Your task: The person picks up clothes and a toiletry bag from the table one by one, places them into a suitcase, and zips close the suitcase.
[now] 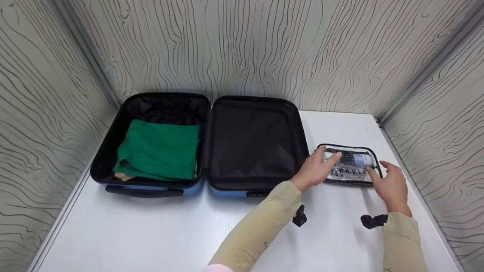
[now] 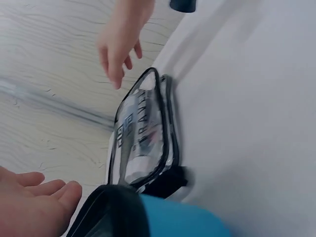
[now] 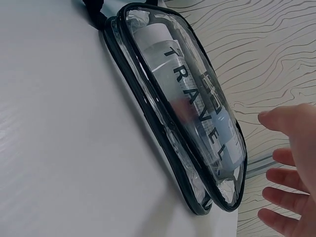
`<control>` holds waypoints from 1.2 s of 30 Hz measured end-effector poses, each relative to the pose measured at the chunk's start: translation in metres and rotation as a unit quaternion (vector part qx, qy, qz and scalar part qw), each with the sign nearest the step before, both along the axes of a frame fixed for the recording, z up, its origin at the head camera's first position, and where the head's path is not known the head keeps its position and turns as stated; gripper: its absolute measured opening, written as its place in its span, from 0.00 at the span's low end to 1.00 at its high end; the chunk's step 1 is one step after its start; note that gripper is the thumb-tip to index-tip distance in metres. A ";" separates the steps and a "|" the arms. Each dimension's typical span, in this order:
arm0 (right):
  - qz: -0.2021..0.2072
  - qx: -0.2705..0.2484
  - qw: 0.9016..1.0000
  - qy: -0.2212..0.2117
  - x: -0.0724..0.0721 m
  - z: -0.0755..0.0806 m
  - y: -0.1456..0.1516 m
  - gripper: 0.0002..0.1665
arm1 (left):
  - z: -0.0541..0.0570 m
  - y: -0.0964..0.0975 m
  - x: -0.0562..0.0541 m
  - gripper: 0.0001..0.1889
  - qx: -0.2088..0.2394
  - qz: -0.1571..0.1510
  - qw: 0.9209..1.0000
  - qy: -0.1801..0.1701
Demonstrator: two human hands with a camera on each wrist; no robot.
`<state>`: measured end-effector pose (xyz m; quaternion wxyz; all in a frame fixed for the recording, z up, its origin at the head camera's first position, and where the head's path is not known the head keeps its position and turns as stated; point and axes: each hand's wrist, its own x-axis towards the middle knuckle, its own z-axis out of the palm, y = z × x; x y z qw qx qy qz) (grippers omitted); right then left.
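Observation:
A clear travel pouch (image 1: 349,174) with black piping lies on the white table, to the right of the suitcase. Bottles with white caps (image 3: 153,34) show through its plastic, behind the printed word TRAVEL. My left hand (image 1: 314,169) hovers by the pouch's left end with fingers spread. At the opposite end my right hand (image 1: 393,187) is held with its fingers apart. Both wrist views show a gap between the hands and the pouch, and neither hand grips anything.
An open blue suitcase (image 1: 259,139) with black lining stands left of the pouch. Folded green cloth (image 1: 160,149) lies in its left half, over a bit of beige fabric (image 1: 123,176). Patterned panels (image 1: 245,49) wall the table at the back and sides.

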<state>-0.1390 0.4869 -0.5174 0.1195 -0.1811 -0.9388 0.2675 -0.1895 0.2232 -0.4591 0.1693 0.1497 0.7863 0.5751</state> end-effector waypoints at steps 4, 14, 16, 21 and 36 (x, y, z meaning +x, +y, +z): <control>-0.003 -0.010 1.000 -0.006 0.001 -0.003 0.002 0.40 | -0.006 0.009 0.011 0.38 -0.017 -0.026 0.999 -0.012; -0.012 -0.032 0.999 -0.019 0.002 -0.014 0.003 0.40 | -0.032 0.022 0.028 0.38 -0.022 -0.035 0.997 -0.062; -0.018 -0.036 0.999 -0.020 0.002 -0.017 0.006 0.38 | -0.036 0.023 0.031 0.39 -0.030 -0.034 0.997 -0.070; -0.035 -0.058 0.997 -0.032 0.000 -0.026 0.013 0.34 | -0.051 0.023 0.034 0.41 -0.074 -0.039 0.994 -0.070; -0.026 -0.093 0.989 -0.115 0.008 -0.020 0.018 0.38 | -0.072 0.017 0.032 0.41 -0.049 -0.047 0.994 -0.083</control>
